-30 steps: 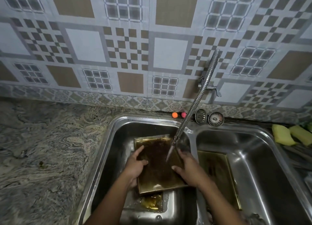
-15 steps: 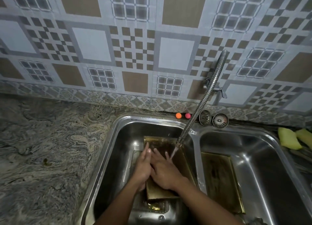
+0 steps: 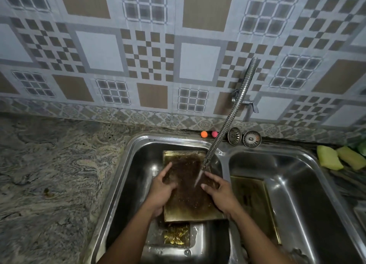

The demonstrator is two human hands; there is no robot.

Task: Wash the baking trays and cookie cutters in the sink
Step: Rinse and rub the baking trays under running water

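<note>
A gold baking tray (image 3: 186, 210) with a brown, dirty face is tilted in the left sink basin (image 3: 136, 164). Water from the flexible tap hose (image 3: 227, 123) falls on it. My left hand (image 3: 161, 190) grips the tray's left edge, thumb and forefinger on top. My right hand (image 3: 218, 192) lies on the tray's right side with fingers spread on the wet face. Gold cookie cutters (image 3: 176, 237) lie in the basin under the tray's near edge, partly hidden. A second gold tray (image 3: 255, 202) leans in the right basin (image 3: 309, 184).
Two sink strainers (image 3: 251, 139) and two small orange and pink balls (image 3: 209, 134) sit on the ledge behind the sink. Yellow-green sponges (image 3: 329, 157) lie on the counter at the right. Granite counter (image 3: 49, 174) stretches to the left.
Half a second ago both hands lay together on the middle of the tray; now they have spread apart to its left and right sides. The tray stays under the water.
</note>
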